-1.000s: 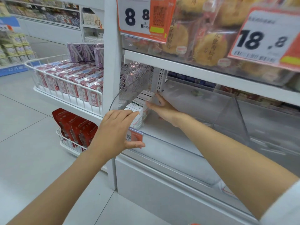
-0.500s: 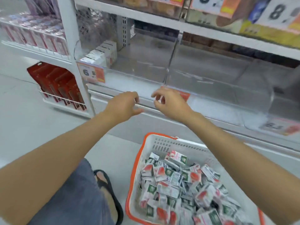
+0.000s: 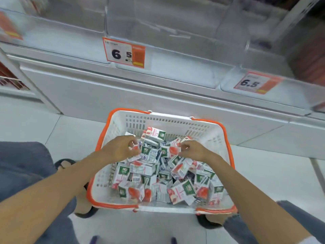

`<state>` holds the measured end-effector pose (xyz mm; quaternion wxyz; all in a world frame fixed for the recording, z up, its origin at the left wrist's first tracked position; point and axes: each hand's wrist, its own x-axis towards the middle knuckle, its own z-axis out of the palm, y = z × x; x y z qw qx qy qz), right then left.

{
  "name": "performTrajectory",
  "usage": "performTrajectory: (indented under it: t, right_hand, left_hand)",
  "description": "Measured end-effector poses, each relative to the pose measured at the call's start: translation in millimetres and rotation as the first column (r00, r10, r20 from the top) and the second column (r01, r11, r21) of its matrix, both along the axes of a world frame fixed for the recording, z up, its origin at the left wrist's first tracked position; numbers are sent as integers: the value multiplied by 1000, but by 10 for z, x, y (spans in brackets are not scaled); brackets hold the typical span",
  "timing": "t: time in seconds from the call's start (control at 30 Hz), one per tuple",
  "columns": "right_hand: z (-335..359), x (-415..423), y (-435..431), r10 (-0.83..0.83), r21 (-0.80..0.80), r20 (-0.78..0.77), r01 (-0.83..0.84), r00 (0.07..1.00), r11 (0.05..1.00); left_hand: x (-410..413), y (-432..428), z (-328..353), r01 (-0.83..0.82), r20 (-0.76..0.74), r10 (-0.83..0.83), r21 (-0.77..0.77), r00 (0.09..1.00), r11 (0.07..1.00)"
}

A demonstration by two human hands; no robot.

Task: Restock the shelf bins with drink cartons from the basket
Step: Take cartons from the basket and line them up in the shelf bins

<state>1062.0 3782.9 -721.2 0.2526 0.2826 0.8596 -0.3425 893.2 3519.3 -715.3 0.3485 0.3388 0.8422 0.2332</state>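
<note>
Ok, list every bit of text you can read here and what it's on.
"6 5": middle tag, on the bins' front edge.
"6.5": right tag, same edge.
Left tag: too blurred to read.
Small print on the tags: too small.
Cartons in the basket: logos and print too blurred to read.

Middle price tag [image 3: 125,52] on front of middle bin [image 3: 175,71]: "6 5", black on white, orange block beside it. Right price tag [image 3: 255,83] on right bin [image 3: 299,97]: "6.5". Left tag [image 3: 8,27] blurred. Cartons [image 3: 144,169]: print too small to read.
</note>
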Motion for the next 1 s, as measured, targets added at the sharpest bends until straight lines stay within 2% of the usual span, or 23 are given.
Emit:
performTrajectory:
  t: [0.17, 0.2, 0.27, 0.33, 0.4, 0.5, 0.57, 0.6, 0.63, 0.67, 0.7, 0.73, 0.8, 0.87, 0.93, 1.0]
  right_hand:
    - [-18, 230, 18, 51, -148, 214, -20, 976, 989]
    - [-35, 274, -22, 101, -141, 232, -69, 967, 988]
    - [-93, 329, -101, 193, -10, 231, -196, 954, 980]
    - [-115, 347, -159, 204, 112, 189, -228, 961, 967]
    - [-84, 347, -198, 152, 130, 111, -166, 982, 978]
    - [85, 276, -272, 46, 89, -150, -32, 988, 995]
    - [257, 133, -380, -42, -38, -328, 32, 944, 999]
    - [333, 40, -439, -75, -124, -376, 30, 923, 992]
    - [402, -57, -496, -92, -211, -398, 7, 913, 978]
    - [464, -156, -552, -97, -295, -400, -28, 912, 955]
    - [507, -236, -599, -100, -377, -384, -56, 918, 924]
    - [518, -298, -636, -115, -451, -353, -61, 929, 891]
    - [442, -359, -696, -155, -485, -272, 4, 950, 875]
    - [209, -345, -757, -104, -335, -170, 42, 980, 941]
    - [-102, -281, -894, 61, -187, -37, -67, 997, 980]
    - [-359, -211, -1061, 197, -113, 58, -190, 979, 975]
  left_hand:
    - [70, 80, -45, -24, 66, 23, 21, 998, 999]
    - [116, 97, -48, -10, 72, 10, 12, 997, 1000]
    - [213, 125, -37, 22, 76, -22, -7, 997, 1000]
    - [288, 146, -6, 34, 92, -34, 1, 995, 999]
    - [330, 163, 35, 20, 117, -21, 13, 993, 1000]
    - [365, 223, 123, -96, 182, 85, 53, 980, 994]
    - [359, 266, 221, -256, 372, 227, 29, 900, 966]
    - [345, 285, 277, -315, 541, 275, -18, 795, 949]
    - [324, 293, 322, -354, 712, 294, -68, 638, 933]
    - [298, 282, 356, -389, 827, 293, -99, 480, 916]
    - [271, 261, 372, -436, 883, 284, -103, 375, 894]
    - [245, 231, 370, -489, 898, 283, -91, 336, 868]
    - [193, 142, 328, -587, 866, 331, -56, 374, 808]
    - [125, 33, 252, -671, 839, 400, -56, 370, 739]
    - [54, -62, 191, -720, 832, 441, -75, 336, 690]
    - [22, -115, 156, -736, 817, 466, -77, 340, 673]
